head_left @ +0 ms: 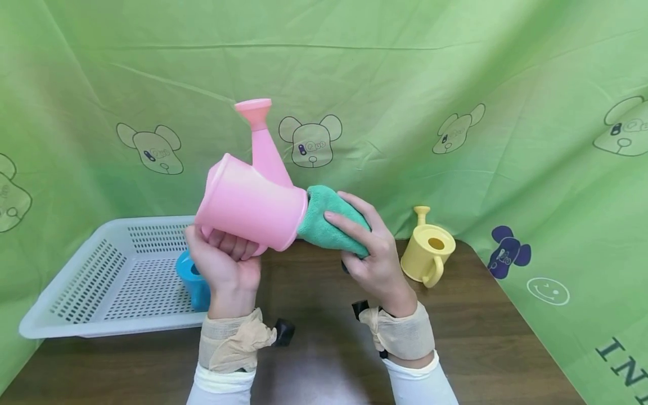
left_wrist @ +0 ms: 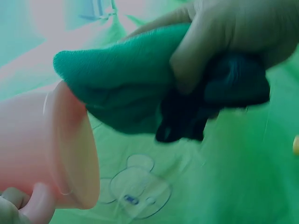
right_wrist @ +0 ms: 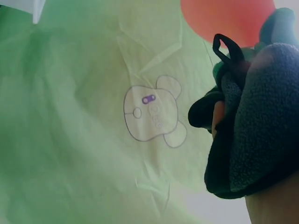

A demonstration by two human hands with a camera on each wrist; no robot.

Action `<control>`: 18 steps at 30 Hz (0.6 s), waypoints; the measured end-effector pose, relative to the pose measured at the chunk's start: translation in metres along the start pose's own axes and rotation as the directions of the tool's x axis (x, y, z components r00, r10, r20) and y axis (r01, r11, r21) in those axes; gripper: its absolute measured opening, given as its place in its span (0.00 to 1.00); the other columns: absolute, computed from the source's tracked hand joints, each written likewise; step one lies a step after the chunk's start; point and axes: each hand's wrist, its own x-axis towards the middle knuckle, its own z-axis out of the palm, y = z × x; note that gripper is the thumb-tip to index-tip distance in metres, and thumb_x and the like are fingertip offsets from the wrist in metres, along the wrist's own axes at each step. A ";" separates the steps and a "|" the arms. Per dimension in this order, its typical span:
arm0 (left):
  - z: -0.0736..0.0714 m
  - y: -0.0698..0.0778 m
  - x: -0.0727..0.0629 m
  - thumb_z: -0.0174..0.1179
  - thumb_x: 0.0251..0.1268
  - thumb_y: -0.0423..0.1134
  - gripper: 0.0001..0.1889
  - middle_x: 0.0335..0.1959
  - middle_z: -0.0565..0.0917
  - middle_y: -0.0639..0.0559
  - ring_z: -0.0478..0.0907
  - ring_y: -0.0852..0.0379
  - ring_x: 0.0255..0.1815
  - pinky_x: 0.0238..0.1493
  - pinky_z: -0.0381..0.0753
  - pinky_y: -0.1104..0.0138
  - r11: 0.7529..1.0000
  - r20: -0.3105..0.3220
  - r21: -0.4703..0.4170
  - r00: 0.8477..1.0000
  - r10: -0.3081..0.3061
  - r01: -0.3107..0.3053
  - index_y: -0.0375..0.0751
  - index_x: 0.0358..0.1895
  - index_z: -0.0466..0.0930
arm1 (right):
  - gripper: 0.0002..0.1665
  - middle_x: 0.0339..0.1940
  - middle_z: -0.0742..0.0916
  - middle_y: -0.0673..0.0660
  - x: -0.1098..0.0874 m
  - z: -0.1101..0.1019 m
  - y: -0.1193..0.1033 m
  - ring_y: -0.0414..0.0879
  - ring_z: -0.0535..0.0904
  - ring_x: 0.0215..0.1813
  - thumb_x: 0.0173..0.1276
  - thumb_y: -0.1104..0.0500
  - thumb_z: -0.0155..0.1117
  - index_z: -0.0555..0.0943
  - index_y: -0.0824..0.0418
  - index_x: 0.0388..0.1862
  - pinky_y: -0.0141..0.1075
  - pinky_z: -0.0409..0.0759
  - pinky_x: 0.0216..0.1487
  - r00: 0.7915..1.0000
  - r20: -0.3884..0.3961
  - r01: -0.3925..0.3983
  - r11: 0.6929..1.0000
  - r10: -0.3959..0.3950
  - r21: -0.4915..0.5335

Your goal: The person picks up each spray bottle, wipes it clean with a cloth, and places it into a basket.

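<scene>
A pink watering can [head_left: 250,205] is held up on its side, with its spout pointing upward and its base turned to the right. My left hand [head_left: 230,270] grips its handle from below, fingers curled around. My right hand [head_left: 377,259] holds a bunched green cloth [head_left: 329,219] at the can's base. In the left wrist view the cloth [left_wrist: 121,79] meets the edge of the can's base [left_wrist: 81,154]. Dark edging and a loop show on the cloth [right_wrist: 271,116] in the right wrist view, beside part of the can [right_wrist: 229,18].
On the left of the brown table [head_left: 496,337] stands a white perforated basket [head_left: 116,326] with a blue watering can [head_left: 198,289] at its right side. A yellow watering can [head_left: 425,253] stands at the back right. Green printed fabric [head_left: 385,84] hangs behind and at the sides.
</scene>
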 end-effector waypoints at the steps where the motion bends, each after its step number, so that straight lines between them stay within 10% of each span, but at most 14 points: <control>1: 0.000 -0.001 0.000 0.29 0.76 0.43 0.28 0.06 0.57 0.58 0.47 0.61 0.08 0.20 0.36 0.68 1.000 0.001 -0.014 1.000 -0.027 0.027 0.49 0.10 0.56 | 0.40 0.72 0.79 0.66 0.000 0.001 0.000 0.61 0.78 0.71 0.50 0.77 0.55 0.87 0.52 0.60 0.38 0.74 0.71 1.000 -0.007 0.003 1.000 -0.003 -0.004; 9: 0.000 -0.011 -0.002 0.32 0.75 0.43 0.25 0.07 0.61 0.55 0.51 0.59 0.06 0.21 0.38 0.69 0.951 0.040 -0.153 0.964 -0.264 0.267 0.48 0.13 0.57 | 0.37 0.72 0.79 0.67 0.001 0.005 0.001 0.63 0.78 0.70 0.52 0.77 0.55 0.86 0.57 0.61 0.37 0.74 0.70 0.995 -0.094 0.018 0.999 -0.021 -0.035; 18: 0.002 -0.016 -0.005 0.35 0.78 0.47 0.27 0.07 0.63 0.54 0.55 0.58 0.06 0.20 0.41 0.70 0.940 0.013 -0.218 0.964 -0.266 0.262 0.48 0.13 0.59 | 0.42 0.75 0.78 0.63 -0.001 0.007 0.005 0.60 0.77 0.73 0.52 0.79 0.57 0.84 0.54 0.66 0.40 0.75 0.69 0.996 0.009 -0.083 0.996 0.084 -0.042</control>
